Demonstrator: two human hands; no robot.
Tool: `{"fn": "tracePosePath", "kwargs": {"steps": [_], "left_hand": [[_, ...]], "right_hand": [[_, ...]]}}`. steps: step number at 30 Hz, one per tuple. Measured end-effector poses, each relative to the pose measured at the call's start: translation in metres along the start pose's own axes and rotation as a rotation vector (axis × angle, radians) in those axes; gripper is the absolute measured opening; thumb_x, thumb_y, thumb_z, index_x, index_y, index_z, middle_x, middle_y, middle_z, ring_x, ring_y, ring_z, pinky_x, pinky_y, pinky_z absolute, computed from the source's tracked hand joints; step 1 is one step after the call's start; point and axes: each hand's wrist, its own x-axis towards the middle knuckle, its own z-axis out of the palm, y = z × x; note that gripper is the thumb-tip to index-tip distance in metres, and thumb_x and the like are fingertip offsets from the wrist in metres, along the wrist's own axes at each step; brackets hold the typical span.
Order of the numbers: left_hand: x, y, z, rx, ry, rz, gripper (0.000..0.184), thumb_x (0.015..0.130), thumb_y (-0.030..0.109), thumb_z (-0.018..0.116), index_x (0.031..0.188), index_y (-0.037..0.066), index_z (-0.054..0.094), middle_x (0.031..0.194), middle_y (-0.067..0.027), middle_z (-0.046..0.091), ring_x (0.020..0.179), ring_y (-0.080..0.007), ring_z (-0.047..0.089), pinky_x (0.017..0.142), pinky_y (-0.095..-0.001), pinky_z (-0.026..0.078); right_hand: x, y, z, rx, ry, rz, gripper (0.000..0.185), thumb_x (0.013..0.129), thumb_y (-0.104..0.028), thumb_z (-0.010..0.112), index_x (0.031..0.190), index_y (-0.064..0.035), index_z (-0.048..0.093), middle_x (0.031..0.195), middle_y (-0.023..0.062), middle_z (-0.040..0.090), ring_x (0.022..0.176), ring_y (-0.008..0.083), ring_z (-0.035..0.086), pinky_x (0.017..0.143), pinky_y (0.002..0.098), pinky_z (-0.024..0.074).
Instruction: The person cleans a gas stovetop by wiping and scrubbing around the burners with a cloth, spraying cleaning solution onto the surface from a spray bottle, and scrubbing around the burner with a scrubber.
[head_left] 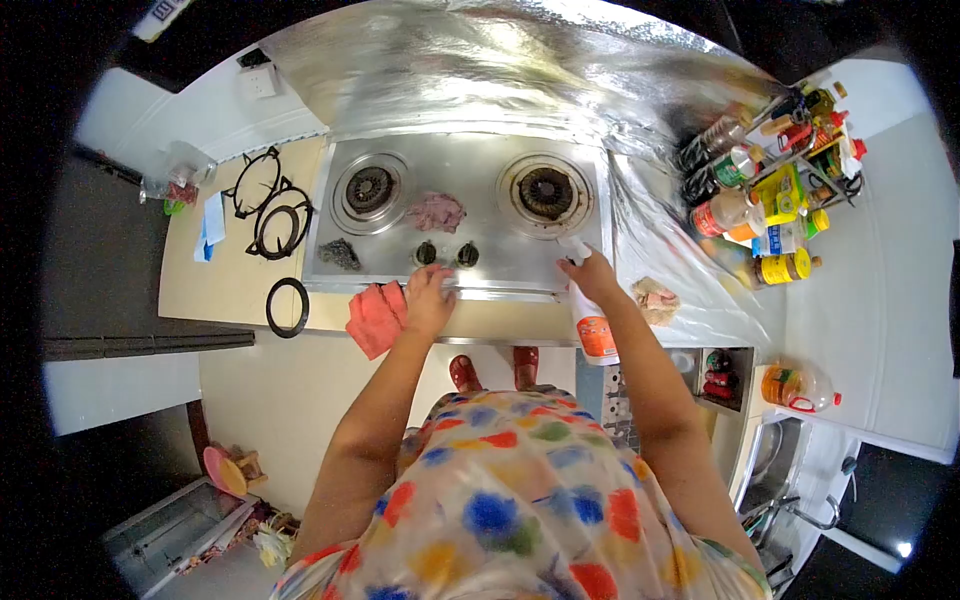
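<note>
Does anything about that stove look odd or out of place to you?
Yes: the two black pan supports sit on the counter left of the stove, not over its burners. The right burner also has brownish marks around it, so it looks dirty.

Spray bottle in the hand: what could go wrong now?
The right hand holds the spray bottle by the stove, so spray might soak the nearby burner. The red cloth seems to hang over the edge of the counter beside the left hand, so it could slip. The black ring lies near that edge too; a bump might drop it.
</note>
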Motion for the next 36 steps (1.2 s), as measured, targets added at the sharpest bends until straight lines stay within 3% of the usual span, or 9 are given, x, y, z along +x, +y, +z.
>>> {"fn": "tracePosePath", "kwargs": {"steps": [4,11,14,19,23,24,27,34,36], "left_hand": [[-0.002,-0.003,-0.007,0.033,0.011,0.008,0.051,0.067,0.013,0.075,0.116,0.014,0.059,0.126,-0.0137,0.051,0.118,-0.0358,0.049,0.099,-0.0459,0.041],[-0.009,-0.007,-0.015,0.020,0.012,-0.066,0.050,0.069,0.013,0.073,0.117,0.015,0.059,0.125,-0.0115,0.050,0.119,-0.0338,0.046,0.098,-0.0473,0.038],[-0.005,-0.004,-0.013,0.014,-0.011,-0.121,0.046,0.072,0.014,0.072,0.117,0.016,0.060,0.128,-0.0100,0.050,0.123,-0.0311,0.044,0.103,-0.0459,0.034],[-0.004,-0.003,-0.003,0.022,0.025,-0.074,0.047,0.071,0.014,0.073,0.116,0.017,0.060,0.129,-0.0098,0.050,0.123,-0.0321,0.043,0.104,-0.0459,0.034],[0.001,0.004,-0.006,-0.036,-0.003,-0.091,0.047,0.071,0.012,0.074,0.115,0.017,0.060,0.129,-0.0089,0.050,0.124,-0.0325,0.043,0.104,-0.0460,0.034],[0.001,0.007,-0.007,-0.032,0.006,-0.087,0.047,0.070,0.012,0.074,0.115,0.017,0.060,0.129,-0.0087,0.050,0.124,-0.0324,0.043,0.104,-0.0460,0.034],[0.003,0.009,-0.007,-0.034,0.028,-0.074,0.049,0.070,0.011,0.074,0.115,0.017,0.060,0.127,-0.0081,0.050,0.122,-0.0324,0.044,0.103,-0.0461,0.034],[0.010,0.020,-0.008,-0.022,0.080,-0.069,0.050,0.068,0.009,0.075,0.115,0.017,0.059,0.125,-0.0080,0.051,0.120,-0.0323,0.045,0.101,-0.0461,0.035],[0.011,0.024,-0.010,-0.025,0.096,-0.082,0.049,0.069,0.009,0.075,0.115,0.016,0.059,0.125,-0.0082,0.051,0.120,-0.0321,0.046,0.101,-0.0460,0.036]], "right_hand": [[0.008,-0.021,0.025,-0.033,-0.068,-0.019,0.047,0.082,-0.034,0.072,0.117,-0.0046,0.060,0.103,0.0193,0.068,0.097,0.0368,0.065,0.084,0.0430,0.0498],[0.010,-0.060,0.028,0.099,-0.155,0.039,0.045,0.082,-0.035,0.073,0.111,-0.0038,0.060,0.101,0.0212,0.067,0.094,0.0372,0.065,0.082,0.0440,0.0497],[0.017,-0.040,0.033,0.056,-0.036,-0.104,0.045,0.082,-0.034,0.073,0.113,-0.0040,0.060,0.100,0.0211,0.068,0.094,0.0361,0.065,0.081,0.0429,0.0502],[0.016,-0.023,0.015,0.083,-0.003,-0.099,0.049,0.082,-0.033,0.074,0.119,-0.0045,0.059,0.103,0.0193,0.068,0.096,0.0333,0.066,0.082,0.0407,0.0505],[0.042,0.018,-0.012,0.109,0.044,0.075,0.051,0.081,-0.033,0.075,0.120,-0.0028,0.059,0.104,0.0184,0.068,0.096,0.0334,0.066,0.083,0.0399,0.0505],[0.032,-0.004,-0.027,0.095,0.150,-0.024,0.053,0.081,-0.034,0.076,0.119,-0.0005,0.059,0.102,0.0184,0.069,0.092,0.0316,0.067,0.080,0.0394,0.0508],[0.069,-0.007,-0.071,-0.150,0.093,0.241,0.038,0.085,-0.032,0.073,0.085,0.0054,0.068,0.069,0.0100,0.067,0.053,0.0191,0.061,0.047,0.0358,0.0476],[0.155,-0.030,-0.114,-0.203,0.247,-0.130,0.046,0.080,-0.035,0.076,0.086,0.0090,0.066,0.065,0.0124,0.064,0.051,0.0193,0.061,0.047,0.0377,0.0470],[0.185,-0.020,-0.118,-0.161,0.155,-0.024,0.048,0.079,-0.040,0.075,0.096,0.0030,0.065,0.080,0.0170,0.067,0.072,0.0281,0.064,0.066,0.0406,0.0487]]}}
